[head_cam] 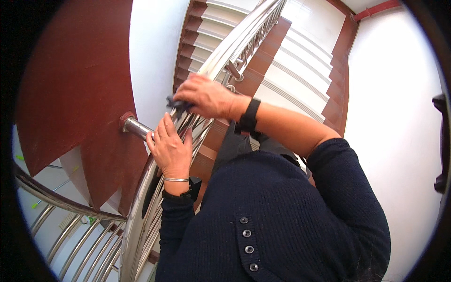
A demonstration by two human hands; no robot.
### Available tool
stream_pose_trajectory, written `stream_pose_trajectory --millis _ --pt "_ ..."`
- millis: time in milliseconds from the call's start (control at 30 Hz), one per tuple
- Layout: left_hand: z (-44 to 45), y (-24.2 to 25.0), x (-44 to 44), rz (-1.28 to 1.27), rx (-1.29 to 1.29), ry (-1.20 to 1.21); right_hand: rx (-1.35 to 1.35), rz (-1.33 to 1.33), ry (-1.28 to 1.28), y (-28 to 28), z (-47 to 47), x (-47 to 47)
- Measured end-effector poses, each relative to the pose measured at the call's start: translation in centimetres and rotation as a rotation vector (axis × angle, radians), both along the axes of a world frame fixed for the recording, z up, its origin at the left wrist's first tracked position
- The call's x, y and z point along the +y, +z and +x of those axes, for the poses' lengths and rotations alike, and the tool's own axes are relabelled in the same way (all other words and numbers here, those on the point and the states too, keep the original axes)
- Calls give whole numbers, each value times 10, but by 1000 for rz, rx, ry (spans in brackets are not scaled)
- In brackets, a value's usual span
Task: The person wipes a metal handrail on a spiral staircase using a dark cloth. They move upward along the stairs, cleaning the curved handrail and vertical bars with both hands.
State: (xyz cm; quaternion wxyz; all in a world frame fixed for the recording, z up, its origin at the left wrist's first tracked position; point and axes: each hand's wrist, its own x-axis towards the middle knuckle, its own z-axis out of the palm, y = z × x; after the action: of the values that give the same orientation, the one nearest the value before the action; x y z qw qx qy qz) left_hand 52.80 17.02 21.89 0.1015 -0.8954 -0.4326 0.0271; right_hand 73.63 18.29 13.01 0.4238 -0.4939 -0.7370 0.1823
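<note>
A stainless steel handrail (218, 56) runs diagonally from the lower left to the top of the view. My right hand (208, 98) is curled over a bunched dark cloth (180, 105) on this rail; both are slightly blurred. Just below, my left hand (171, 149) lies across the rail, with its fingers extended and its thumb apart along the right side. Its palm is hidden. A short steel tube (139, 128) reaches from the reddish-brown wall panel (81, 77) towards the rail beside my left hand.
Pale stair treads (299, 70) with dark red borders lie to the right, alongside a white wall (394, 105). Another flight (215, 26) shows beyond the rail. At lower left, a curved railing (77, 208) with steel bars overlooks a lower level. A red pipe (378, 10) crosses the upper right.
</note>
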Motion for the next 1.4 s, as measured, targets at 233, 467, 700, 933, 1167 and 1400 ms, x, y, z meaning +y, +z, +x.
stream_pose_trajectory --millis 233,467,700,933,1167,1400 --pt "-1 0 -1 9 39 2 -207 -249 -357 -18 44 29" --pt "1 -1 0 17 61 13 99 -37 97 -1 -31 27" --pt "1 -2 -2 46 5 10 -176 -165 -399 -18 55 25" --pt "4 -2 -2 26 7 26 -132 51 40 -11 -11 -34" --pt "2 -2 -2 46 15 8 -245 -64 -238 -37 37 -29" --pt "4 -1 -1 33 28 24 -86 87 53 -24 -3 -43"
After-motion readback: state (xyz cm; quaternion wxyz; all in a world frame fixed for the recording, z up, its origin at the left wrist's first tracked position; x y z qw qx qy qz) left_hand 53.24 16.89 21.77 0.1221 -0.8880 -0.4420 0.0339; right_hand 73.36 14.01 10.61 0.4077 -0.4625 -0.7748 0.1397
